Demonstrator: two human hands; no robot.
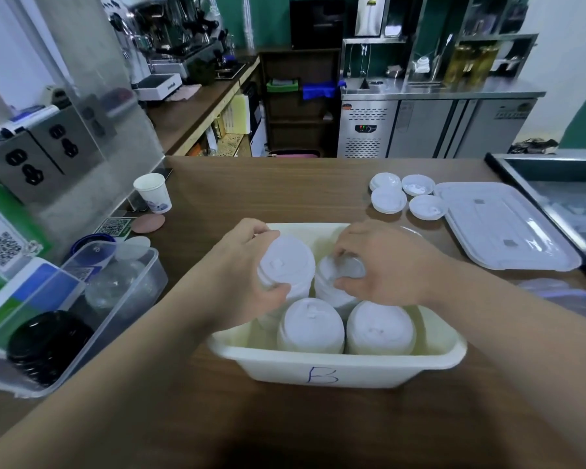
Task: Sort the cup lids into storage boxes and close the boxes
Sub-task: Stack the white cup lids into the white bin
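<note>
A white storage box [339, 367] marked "B" sits on the wooden counter in front of me. Inside stand several stacks of white cup lids; two near stacks [310, 324] [379, 328] are untouched. My left hand [247, 275] grips the far-left stack of white lids [286, 262] from its side, thumb in front. My right hand [383, 262] holds the far-right stack [335, 282] from above, fingers curled over its top. Several loose white lids [403, 198] lie on the counter at the back right. The box's flat white cover [501, 225] lies beside them.
A clear storage box [126, 299] at the left holds black lids [48, 346] and clear dome lids [115, 286]. A paper cup [153, 192] stands behind it. A clear lid with blue clips [569, 299] lies at the right edge. A glass case borders the counter's right side.
</note>
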